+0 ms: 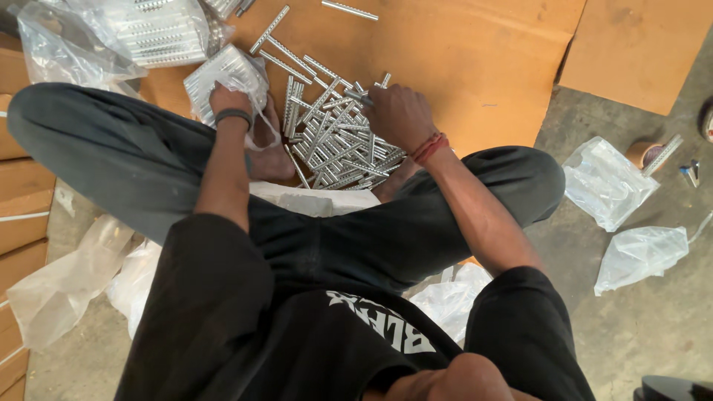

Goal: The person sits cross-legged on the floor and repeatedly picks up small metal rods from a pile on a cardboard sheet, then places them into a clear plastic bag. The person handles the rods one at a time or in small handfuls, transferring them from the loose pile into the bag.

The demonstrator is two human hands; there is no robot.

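Observation:
I sit cross-legged on cardboard (475,52) with a pile of short perforated metal strips (334,137) in front of my feet. My left hand (232,100) grips a clear plastic bag (226,74) partly filled with strips, held just left of the pile. My right hand (397,111) rests on the pile's right side, its fingers closed on a metal strip or two (360,95) at the top of the heap. A few loose strips (271,30) lie farther out on the cardboard.
Filled bags of strips (160,33) lie at the upper left. Empty clear bags (605,182) lie on the concrete floor to the right, near a tape roll (645,154). More plastic bags (59,289) sit at my left side beside stacked cardboard boxes (18,186).

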